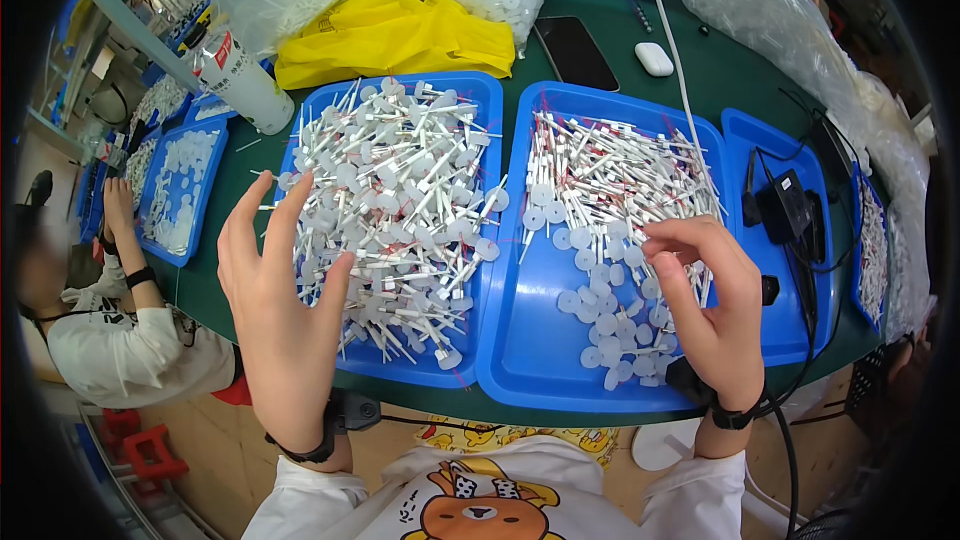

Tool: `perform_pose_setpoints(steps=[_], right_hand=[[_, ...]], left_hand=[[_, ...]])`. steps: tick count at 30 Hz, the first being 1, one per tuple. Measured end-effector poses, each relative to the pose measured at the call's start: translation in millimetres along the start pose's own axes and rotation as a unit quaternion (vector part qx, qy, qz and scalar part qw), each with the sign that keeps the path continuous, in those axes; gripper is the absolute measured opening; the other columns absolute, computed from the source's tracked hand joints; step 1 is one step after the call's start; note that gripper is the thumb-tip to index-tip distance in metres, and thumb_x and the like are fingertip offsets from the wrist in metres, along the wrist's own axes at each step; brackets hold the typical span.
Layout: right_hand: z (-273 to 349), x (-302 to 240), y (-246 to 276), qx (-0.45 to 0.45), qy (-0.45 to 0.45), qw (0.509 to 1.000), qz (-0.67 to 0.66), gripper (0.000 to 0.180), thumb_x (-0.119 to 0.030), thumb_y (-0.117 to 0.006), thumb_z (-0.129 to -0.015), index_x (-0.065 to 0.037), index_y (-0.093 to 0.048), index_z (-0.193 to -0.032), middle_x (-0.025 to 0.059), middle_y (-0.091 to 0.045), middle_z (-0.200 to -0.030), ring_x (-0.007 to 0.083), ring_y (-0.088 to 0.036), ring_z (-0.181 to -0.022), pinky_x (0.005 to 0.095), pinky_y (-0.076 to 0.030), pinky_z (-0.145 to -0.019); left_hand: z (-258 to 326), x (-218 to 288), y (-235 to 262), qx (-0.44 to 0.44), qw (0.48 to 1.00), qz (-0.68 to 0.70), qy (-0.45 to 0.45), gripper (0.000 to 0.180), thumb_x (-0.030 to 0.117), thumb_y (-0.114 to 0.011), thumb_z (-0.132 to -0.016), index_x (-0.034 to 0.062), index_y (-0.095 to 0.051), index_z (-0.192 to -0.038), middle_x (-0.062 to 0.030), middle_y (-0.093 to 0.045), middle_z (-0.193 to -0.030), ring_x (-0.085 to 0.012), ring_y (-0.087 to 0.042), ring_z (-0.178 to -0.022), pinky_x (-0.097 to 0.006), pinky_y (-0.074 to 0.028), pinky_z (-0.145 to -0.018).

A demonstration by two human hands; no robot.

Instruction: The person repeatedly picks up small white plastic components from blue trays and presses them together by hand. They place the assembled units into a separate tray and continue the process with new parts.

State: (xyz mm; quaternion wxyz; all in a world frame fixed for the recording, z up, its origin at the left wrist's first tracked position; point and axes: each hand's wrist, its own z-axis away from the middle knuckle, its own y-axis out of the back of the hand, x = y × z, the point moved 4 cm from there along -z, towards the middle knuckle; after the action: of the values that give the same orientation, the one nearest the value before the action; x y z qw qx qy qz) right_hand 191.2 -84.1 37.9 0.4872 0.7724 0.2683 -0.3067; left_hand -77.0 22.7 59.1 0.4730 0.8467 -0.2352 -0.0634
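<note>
Over the left rim of a blue tray [480, 340], my left hand [280, 300] hovers with its fingers spread and nothing in them. That tray is heaped with white stick-like pieces fitted with translucent round discs [400, 200]. My right hand [712, 305] hangs above the right part of a second blue tray [530, 340]. Its fingers are curved, with a small gap between thumb and forefinger and no piece visible in it. Thin white sticks [620, 165] with reddish threads fill the far half of this tray. Loose translucent discs [605, 320] lie nearer to me, beside the right hand.
A third blue tray [740, 150] at the right holds black adapters [785, 208] and cables. Behind the trays are a yellow bag [400, 35], a phone [577, 52], a white earbud case [654, 59] and a bottle [240, 85]. Another person [130, 340] sits at the left.
</note>
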Motion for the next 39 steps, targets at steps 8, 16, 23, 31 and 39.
perform_pose_setpoints(steps=[8, 16, 23, 31, 39], right_hand=[[5, 14, -11, -0.134, 0.032, 0.985, 0.106, 0.013, -0.003, -0.068, -0.084, 0.000, -0.065, -0.097, 0.0142, -0.063, -0.091, 0.0331, -0.060, -0.087, 0.0387, -0.049, -0.078], [18, 21, -20, -0.252, 0.016, 0.960, 0.116, 0.016, -0.004, -0.070, -0.082, -0.002, -0.066, -0.098, 0.0135, -0.060, -0.092, 0.0335, -0.058, -0.093, 0.0415, -0.049, -0.081], [15, 17, -27, -0.284, 0.018, 0.954, 0.098, 0.014, -0.008, -0.069, -0.084, 0.000, -0.065, -0.095, 0.0146, -0.060, -0.088, 0.0340, -0.058, -0.090, 0.0416, -0.048, -0.079], [9, 18, -37, -0.310, 0.022, 0.947, 0.083, 0.010, -0.006, -0.069, -0.083, 0.000, -0.065, -0.091, 0.0143, -0.061, -0.085, 0.0340, -0.059, -0.087, 0.0414, -0.049, -0.076], [14, 18, -46, -0.319, 0.026, 0.942, 0.104, 0.013, -0.005, -0.072, -0.077, -0.001, -0.063, -0.086, 0.0135, -0.058, -0.088, 0.0334, -0.058, -0.091, 0.0406, -0.048, -0.079]], left_hand=[[44, 92, -54, -0.288, 0.890, 0.305, -0.180, 0.044, 0.008, -0.072, -0.082, 0.0030, -0.059, -0.124, -0.0124, -0.060, -0.116, -0.0304, -0.057, -0.105, -0.039, -0.045, -0.092], [72, 110, -88, -0.257, 0.902, 0.282, -0.202, 0.039, 0.006, -0.065, -0.086, -0.0014, -0.055, -0.123, -0.0122, -0.057, -0.108, -0.0298, -0.055, -0.097, -0.039, -0.045, -0.084], [78, 105, -83, -0.254, 0.891, 0.325, -0.189, 0.037, 0.000, -0.060, -0.079, -0.0033, -0.057, -0.116, -0.0138, -0.055, -0.103, -0.0305, -0.056, -0.097, -0.039, -0.045, -0.084], [84, 99, -83, -0.221, 0.896, 0.337, -0.186, 0.041, 0.001, -0.059, -0.077, -0.0035, -0.057, -0.117, -0.0133, -0.053, -0.103, -0.0303, -0.057, -0.098, -0.038, -0.046, -0.087], [83, 100, -84, -0.259, 0.892, 0.329, -0.172, 0.033, 0.001, -0.059, -0.078, -0.0037, -0.056, -0.111, -0.0153, -0.053, -0.104, -0.0309, -0.056, -0.097, -0.038, -0.045, -0.087]])
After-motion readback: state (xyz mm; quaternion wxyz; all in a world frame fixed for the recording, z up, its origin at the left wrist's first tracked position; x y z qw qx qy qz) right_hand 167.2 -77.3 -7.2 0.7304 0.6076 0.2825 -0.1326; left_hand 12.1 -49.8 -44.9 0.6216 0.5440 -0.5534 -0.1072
